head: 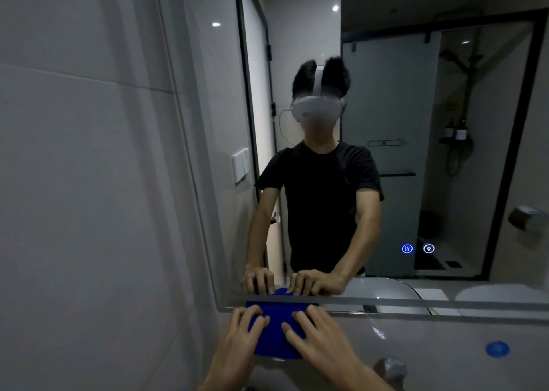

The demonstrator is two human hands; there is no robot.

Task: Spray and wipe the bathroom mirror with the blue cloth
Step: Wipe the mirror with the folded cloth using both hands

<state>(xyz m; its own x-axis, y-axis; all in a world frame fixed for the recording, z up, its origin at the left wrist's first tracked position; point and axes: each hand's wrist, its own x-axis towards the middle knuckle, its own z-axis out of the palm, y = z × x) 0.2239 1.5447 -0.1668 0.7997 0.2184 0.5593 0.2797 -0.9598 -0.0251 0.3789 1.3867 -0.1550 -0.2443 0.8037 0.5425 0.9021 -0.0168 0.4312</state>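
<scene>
Pressing down on the cloth (274,335), both hands work just below the mirror (386,153), at its lower left corner. In the head view, the left hand (234,340) lies with fingers spread and fairly straight on the cloth's left side, and the right hand (320,343) does the same on its right side; neither pinches it. The cloth looks folded into a flat pad resting on the counter (445,346), its far edge touching or nearly touching the mirror's bottom strip. It should handle as soft, light and limp, likely to unfold if lifted by one corner, so gripping the whole folded pad across its middle seems best. The mirror is rigid, smooth and breakable; flat, even pressure suits it. No spray bottle shows here.
</scene>
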